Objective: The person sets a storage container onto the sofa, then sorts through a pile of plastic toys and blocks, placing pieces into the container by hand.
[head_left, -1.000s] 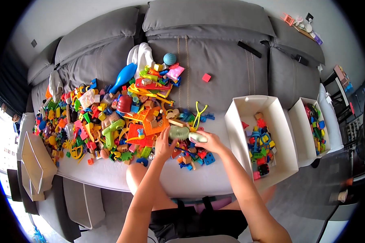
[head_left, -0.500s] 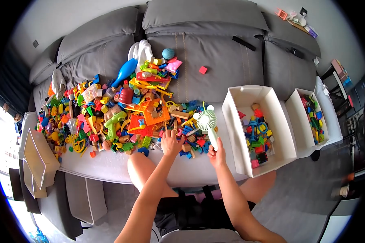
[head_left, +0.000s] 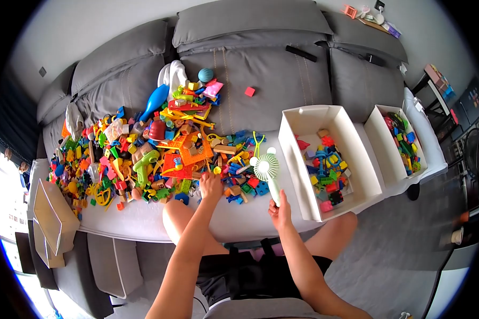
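My right hand [head_left: 280, 211] is closed round the handle of a pale green handheld fan [head_left: 266, 167]. Its round head points up, over the right end of the toy pile. My left hand [head_left: 211, 186] rests at the near edge of the heap, fingers bent together; a small yellow piece [head_left: 217, 170] shows at the fingertips, but whether it is gripped is hidden. Around that hand lie an orange toy panel [head_left: 195, 149], wooden blocks [head_left: 224, 149] and several coloured blocks. A yellow-green Y-shaped piece [head_left: 258, 142] stands out just behind the fan.
To the right, a large white bin [head_left: 360, 199] holds several blocks, with a smaller white bin [head_left: 379, 139] of toys beyond it. On the grey sofa [head_left: 277, 80] lie a red cube [head_left: 249, 91] and a black remote [head_left: 301, 53]. A blue bowling pin [head_left: 155, 102] tops the pile.
The view has shifted a little, so the scene sits further left. My right hand has drawn the fan slightly nearer to me. The fingers of my left hand look more bunched.
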The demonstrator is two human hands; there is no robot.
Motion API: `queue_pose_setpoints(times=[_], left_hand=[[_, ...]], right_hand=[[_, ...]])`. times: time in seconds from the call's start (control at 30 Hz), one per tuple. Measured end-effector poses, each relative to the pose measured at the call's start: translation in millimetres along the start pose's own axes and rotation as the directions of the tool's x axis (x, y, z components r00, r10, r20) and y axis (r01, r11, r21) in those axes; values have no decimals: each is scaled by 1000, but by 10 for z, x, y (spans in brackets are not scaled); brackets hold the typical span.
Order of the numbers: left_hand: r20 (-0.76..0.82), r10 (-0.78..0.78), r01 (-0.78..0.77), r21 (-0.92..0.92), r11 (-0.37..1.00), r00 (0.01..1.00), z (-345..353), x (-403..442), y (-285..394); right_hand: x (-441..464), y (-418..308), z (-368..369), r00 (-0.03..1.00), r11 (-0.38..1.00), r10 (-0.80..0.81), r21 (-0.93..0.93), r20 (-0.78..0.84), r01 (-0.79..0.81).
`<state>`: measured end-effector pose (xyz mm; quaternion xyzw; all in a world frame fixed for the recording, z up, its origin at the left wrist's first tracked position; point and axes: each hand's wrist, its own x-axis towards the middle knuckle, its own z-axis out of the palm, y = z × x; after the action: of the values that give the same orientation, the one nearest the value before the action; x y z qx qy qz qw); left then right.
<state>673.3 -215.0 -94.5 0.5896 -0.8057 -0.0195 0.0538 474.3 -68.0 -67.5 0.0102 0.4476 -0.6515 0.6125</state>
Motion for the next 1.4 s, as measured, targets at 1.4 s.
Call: queue_pose_setpoints(times=[1.4], left_hand=[[-158, -215, 135, -405, 904, 964, 265, -292, -121]], right_hand=[[1495, -93, 599, 487, -521, -411, -637, 771, 568]])
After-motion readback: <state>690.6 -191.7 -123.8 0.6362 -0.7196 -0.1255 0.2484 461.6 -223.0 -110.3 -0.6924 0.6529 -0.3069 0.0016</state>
